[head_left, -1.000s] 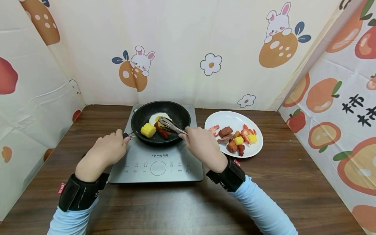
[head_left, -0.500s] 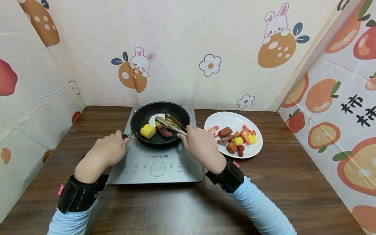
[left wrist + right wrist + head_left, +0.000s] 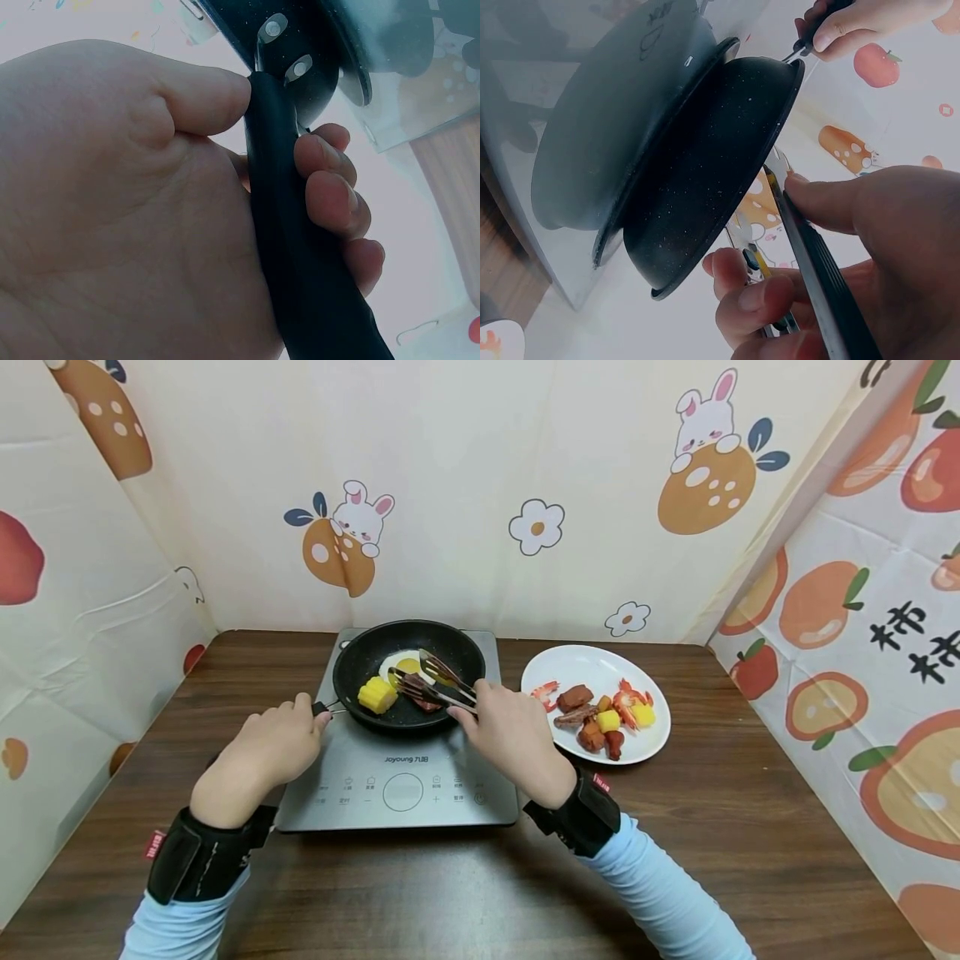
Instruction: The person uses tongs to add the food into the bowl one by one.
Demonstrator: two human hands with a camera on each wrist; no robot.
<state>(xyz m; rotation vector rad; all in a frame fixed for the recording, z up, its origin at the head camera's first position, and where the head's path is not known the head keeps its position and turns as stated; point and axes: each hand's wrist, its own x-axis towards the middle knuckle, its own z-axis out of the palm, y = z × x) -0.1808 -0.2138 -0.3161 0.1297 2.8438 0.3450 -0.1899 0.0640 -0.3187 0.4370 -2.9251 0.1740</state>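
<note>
My left hand grips the black handle of a frying pan, fingers wrapped round it. A pair of metal tongs is held in my right hand, thumb on one arm and fingers on the other in the right wrist view. Their arms stand spread, tips down in the pan over a reddish-brown piece of meat, which they partly hide. A fried egg lies behind the meat, partly covered by the tongs. Left of it sits a chunk of yellow corn.
The pan stands on a silver induction cooker on the brown wooden table. To its right is a white oval plate with shrimp, meat pieces and yellow chunks. A printed cloth wall rises behind.
The tongs' arms were close together over the meat and egg a second ago and now stand spread apart. My left hand and the pan have stayed in place.
</note>
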